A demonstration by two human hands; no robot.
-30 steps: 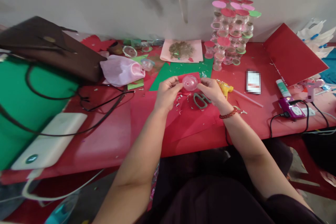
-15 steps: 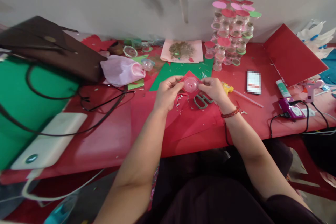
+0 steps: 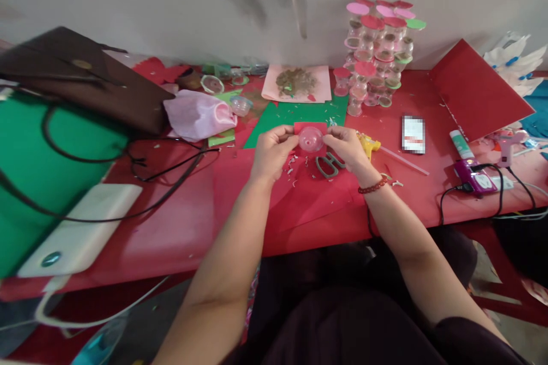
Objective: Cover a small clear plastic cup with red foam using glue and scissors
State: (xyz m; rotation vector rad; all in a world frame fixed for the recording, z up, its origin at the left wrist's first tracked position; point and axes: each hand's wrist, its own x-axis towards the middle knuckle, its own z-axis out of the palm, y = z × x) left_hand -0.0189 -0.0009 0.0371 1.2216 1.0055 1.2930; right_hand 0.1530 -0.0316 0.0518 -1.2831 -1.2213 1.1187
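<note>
Between my hands is a clear plastic cup [image 3: 311, 140], its round base with a small centre mark facing me, against a small square of red paper [image 3: 309, 125]. My left hand [image 3: 276, 147] pinches its left edge with thumb and fingers. On the other side, my right hand [image 3: 343, 144] pinches the right edge; a beaded bracelet circles that wrist. Below the cup, grey scissor handles [image 3: 326, 167] lie on red paper [image 3: 291, 194], partly hidden by my right hand. A yellow glue gun [image 3: 369, 144] with a clear glue stick rests right of that hand.
Joined clear cups with coloured paper discs [image 3: 372, 63] stand at the back. Pink paper with brown scraps [image 3: 297, 82] lies behind my hands. A dark bag [image 3: 81, 74], pink cloth [image 3: 197, 114] and white power bank [image 3: 81, 234] are left; a glue stick tube [image 3: 461, 144] is right.
The red paper square has turned from corner-up to edge-up behind the cup. My hands stay in nearly the same place, both still pinching at the cup's sides.
</note>
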